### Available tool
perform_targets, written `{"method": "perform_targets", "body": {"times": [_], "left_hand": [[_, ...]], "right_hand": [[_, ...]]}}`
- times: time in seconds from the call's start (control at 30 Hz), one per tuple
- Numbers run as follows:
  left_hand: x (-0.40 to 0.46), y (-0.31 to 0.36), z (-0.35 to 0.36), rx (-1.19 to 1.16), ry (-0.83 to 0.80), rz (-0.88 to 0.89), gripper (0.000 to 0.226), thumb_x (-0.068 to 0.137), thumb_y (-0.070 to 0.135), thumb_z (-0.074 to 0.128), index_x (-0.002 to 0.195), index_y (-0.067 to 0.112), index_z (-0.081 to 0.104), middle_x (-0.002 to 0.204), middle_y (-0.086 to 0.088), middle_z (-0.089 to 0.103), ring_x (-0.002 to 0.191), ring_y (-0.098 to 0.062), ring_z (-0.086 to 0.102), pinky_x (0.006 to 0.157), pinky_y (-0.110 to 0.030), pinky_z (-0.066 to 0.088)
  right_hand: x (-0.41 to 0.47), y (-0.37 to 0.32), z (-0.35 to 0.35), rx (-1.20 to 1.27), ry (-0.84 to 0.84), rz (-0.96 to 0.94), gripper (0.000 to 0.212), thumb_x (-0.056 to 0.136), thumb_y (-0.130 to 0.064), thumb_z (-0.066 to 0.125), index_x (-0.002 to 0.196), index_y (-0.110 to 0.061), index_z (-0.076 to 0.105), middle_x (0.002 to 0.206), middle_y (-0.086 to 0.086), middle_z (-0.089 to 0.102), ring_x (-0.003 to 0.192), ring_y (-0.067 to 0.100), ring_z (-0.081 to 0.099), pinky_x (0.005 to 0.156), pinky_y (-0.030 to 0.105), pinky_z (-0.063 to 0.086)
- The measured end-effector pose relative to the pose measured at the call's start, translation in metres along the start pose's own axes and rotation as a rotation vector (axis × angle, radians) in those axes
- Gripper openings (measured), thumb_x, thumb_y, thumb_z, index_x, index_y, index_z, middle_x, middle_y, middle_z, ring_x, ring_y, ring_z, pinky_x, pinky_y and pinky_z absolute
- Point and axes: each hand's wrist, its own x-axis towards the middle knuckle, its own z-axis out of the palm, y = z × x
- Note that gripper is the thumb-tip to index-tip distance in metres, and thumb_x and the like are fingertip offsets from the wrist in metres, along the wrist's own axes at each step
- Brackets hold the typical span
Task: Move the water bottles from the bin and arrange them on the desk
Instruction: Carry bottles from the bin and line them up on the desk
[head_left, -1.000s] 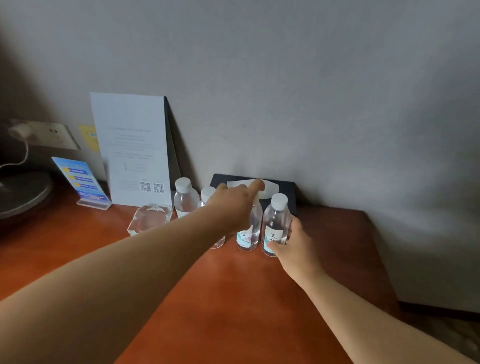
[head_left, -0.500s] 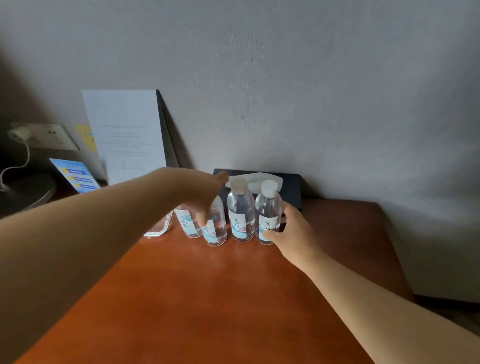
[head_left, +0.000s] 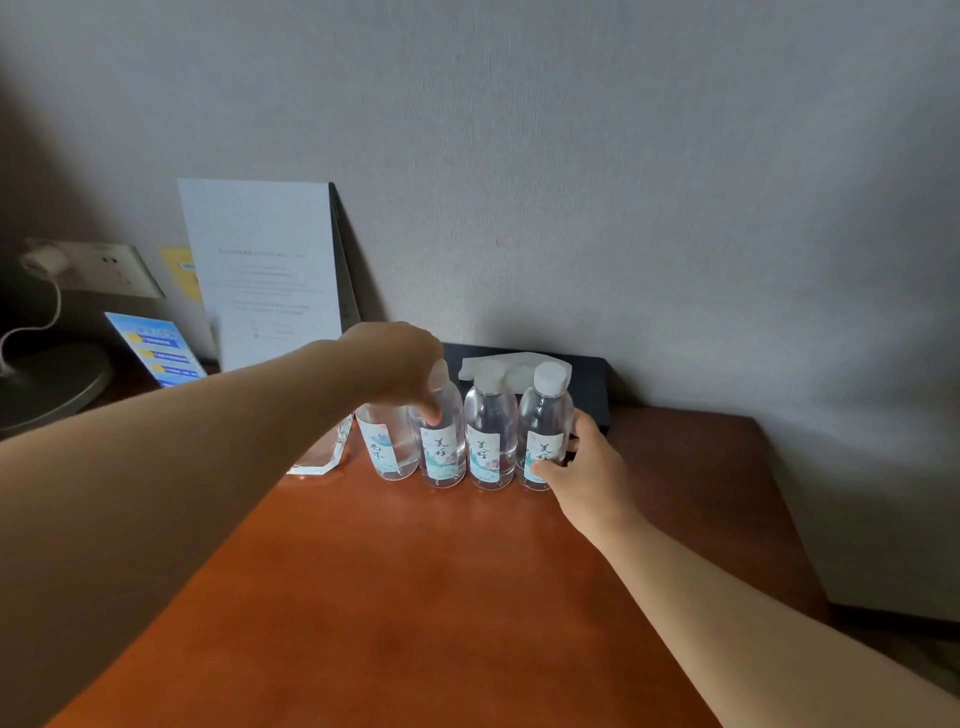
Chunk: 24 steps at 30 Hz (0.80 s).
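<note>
While four bottles (head_left: 491, 441) line the orange table's (head_left: 415, 597) back edge by grey wall (head_left: 623, 182), left hand (head_left: 397, 366) fingers grasp the second bottle (head_left: 441, 447), right hand (head_left: 592, 475) the fourth (head_left: 543, 431).

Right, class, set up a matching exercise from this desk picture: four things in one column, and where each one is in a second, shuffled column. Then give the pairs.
Things:
1. right hand
2. left hand
3. tissue box
4. white sheet

Places:
A. leaning on the wall
B. on the second bottle from the left
C. on the rightmost bottle
D. behind the bottles

Pairs: 1-C, 2-B, 3-D, 4-A
</note>
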Motion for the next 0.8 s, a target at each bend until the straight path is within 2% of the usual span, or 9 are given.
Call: {"method": "perform_targets", "body": {"times": [0.2,0.27,0.33,0.4,0.47,0.53,0.6,0.73,0.8], "left_hand": [[-0.001,-0.008,0.003,-0.104,-0.054,0.009,0.086,0.068,0.047,0.086,0.139,0.024,0.043,0.115,0.003,0.065,0.098,-0.02,0.062,0.079,-0.031,0.054],[-0.006,-0.017,0.001,-0.082,-0.1,-0.012,0.096,0.063,0.043,0.091,0.141,0.023,0.039,0.118,0.001,0.066,0.097,-0.021,0.063,0.071,-0.027,0.052],[-0.014,-0.024,-0.002,-0.089,-0.119,-0.077,0.096,0.061,0.043,0.093,0.139,0.021,0.04,0.117,-0.001,0.064,0.097,-0.022,0.062,0.069,-0.028,0.052],[-0.022,-0.027,-0.013,-0.126,-0.097,-0.13,0.091,0.069,0.04,0.088,0.142,0.016,0.039,0.125,-0.006,0.061,0.103,-0.025,0.062,0.08,-0.033,0.054],[-0.029,-0.022,-0.032,-0.357,0.083,-0.172,0.06,0.083,0.031,0.076,0.134,0.013,0.051,0.121,-0.007,0.064,0.098,-0.022,0.061,0.082,-0.032,0.053],[-0.04,-0.005,-0.048,-0.908,0.342,-0.251,0.022,0.089,0.022,0.062,0.109,0.014,0.064,0.098,-0.002,0.068,0.083,-0.019,0.061,0.073,-0.033,0.053],[-0.053,0.025,-0.06,-1.402,0.418,-0.297,0.01,0.09,0.016,0.058,0.093,0.01,0.064,0.082,-0.006,0.063,0.071,-0.02,0.058,0.064,-0.033,0.051],[-0.077,0.104,-0.078,-1.632,0.26,-0.235,0.007,0.091,0.011,0.061,0.084,0.013,0.059,0.082,-0.005,0.059,0.071,-0.019,0.058,0.062,-0.031,0.049],[-0.088,0.149,-0.099,-1.624,0.188,-0.17,0.01,0.091,0.016,0.066,0.084,0.012,0.06,0.082,-0.006,0.061,0.071,-0.021,0.058,0.064,-0.031,0.049]], "right_hand": [[-0.003,-0.005,-0.002,-0.006,-0.016,0.013,0.063,0.081,-0.01,0.077,0.133,-0.032,0.05,0.1,-0.022,0.062,0.088,-0.008,0.061,0.06,0.007,0.042],[-0.003,-0.008,-0.003,-0.009,-0.033,0.01,0.068,0.077,-0.012,0.081,0.132,-0.033,0.048,0.105,-0.02,0.062,0.086,-0.008,0.06,0.06,0.008,0.042],[-0.003,-0.014,-0.005,-0.018,-0.021,0.016,0.071,0.074,-0.015,0.083,0.132,-0.031,0.047,0.116,-0.013,0.06,0.089,-0.003,0.061,0.062,0.01,0.043],[-0.006,-0.018,-0.008,-0.019,-0.006,0.053,0.08,0.075,-0.016,0.081,0.143,-0.026,0.04,0.134,-0.006,0.053,0.104,0.006,0.062,0.072,0.016,0.047],[-0.01,-0.027,-0.015,0.047,0.051,0.13,0.081,0.083,-0.013,0.075,0.152,-0.018,0.032,0.142,0.002,0.046,0.119,0.016,0.055,0.083,0.024,0.047],[-0.016,-0.042,-0.031,0.167,0.18,0.199,0.061,0.088,-0.012,0.068,0.143,-0.014,0.043,0.132,0.005,0.055,0.109,0.017,0.057,0.084,0.029,0.047],[-0.019,-0.061,-0.059,0.27,0.3,0.252,0.037,0.088,-0.013,0.065,0.124,-0.013,0.057,0.108,0.001,0.063,0.095,0.017,0.059,0.079,0.031,0.046],[-0.031,-0.099,-0.138,0.327,0.414,0.242,0.025,0.078,-0.025,0.062,0.076,0.0,0.06,0.068,0.02,0.05,0.066,0.02,0.046,0.062,0.04,0.048],[-0.046,-0.116,-0.187,0.265,0.424,0.196,0.025,0.07,-0.032,0.056,0.058,-0.014,0.042,0.058,0.008,0.038,0.063,0.019,0.038,0.058,0.034,0.037]]}}
